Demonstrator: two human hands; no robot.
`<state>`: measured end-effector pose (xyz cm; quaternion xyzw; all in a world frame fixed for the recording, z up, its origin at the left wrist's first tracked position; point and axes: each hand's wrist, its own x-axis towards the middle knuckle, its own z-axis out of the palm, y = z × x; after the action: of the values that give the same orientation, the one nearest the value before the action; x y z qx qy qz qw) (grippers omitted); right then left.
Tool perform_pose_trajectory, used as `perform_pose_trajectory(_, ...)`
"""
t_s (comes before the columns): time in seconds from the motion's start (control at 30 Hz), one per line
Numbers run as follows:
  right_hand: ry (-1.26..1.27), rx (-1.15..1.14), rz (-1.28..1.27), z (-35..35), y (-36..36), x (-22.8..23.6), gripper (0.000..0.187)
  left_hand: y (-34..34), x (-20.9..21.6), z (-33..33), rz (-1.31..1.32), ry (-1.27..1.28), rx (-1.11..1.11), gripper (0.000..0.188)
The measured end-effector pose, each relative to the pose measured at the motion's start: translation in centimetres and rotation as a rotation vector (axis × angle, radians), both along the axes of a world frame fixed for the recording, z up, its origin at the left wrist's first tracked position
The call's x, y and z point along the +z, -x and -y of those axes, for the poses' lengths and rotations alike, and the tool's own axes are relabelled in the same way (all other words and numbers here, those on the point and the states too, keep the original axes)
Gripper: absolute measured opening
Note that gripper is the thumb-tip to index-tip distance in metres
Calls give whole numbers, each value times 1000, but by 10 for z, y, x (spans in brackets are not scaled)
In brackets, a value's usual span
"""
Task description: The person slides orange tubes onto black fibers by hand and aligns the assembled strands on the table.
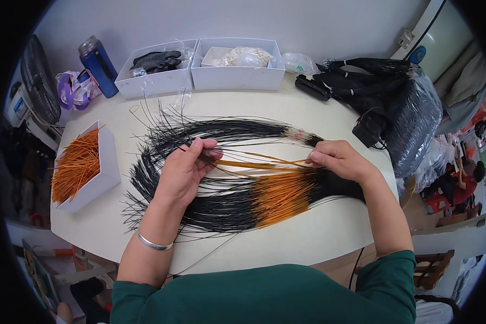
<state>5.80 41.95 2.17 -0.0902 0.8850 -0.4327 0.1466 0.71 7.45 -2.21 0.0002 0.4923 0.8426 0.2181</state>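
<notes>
A large bundle of thin black wires (218, 209) lies across the table, with a band of orange sleeves (283, 198) around its middle. Above it a second black wire bundle (216, 128) curves along, with pale and reddish ends at its right. Between the two, several wires with orange sleeves (254, 164) are stretched from hand to hand. My left hand (181, 170) is closed, thumb against fingers, on the black ends of these wires. My right hand (340, 159) pinches them where the orange sleeves end, just over the big bundle's dark right part.
A white box (111, 156) full of orange sleeves (76, 164) stands at the left. Two white trays (237, 81) line the back, beside a blue bottle (98, 67). Black wire bundles (356, 75) and a plastic-wrapped package (416, 119) lie back right. A fan (39, 81) stands far left.
</notes>
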Motion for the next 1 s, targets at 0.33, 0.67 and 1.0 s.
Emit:
perform_pose_trajectory(0.33,-150,82,-216,34,2,13,16,-2,3,0,-79,-81,-43,29)
perform_pose_trajectory(0.67,-116,181,-346,53,15,8,15,-3,5,0,-126,-100,-73,29)
perform_pose_trajectory(1.0,-159,279,-187,61,17,25,18,-4,8,-1,-151,-69,-45,30)
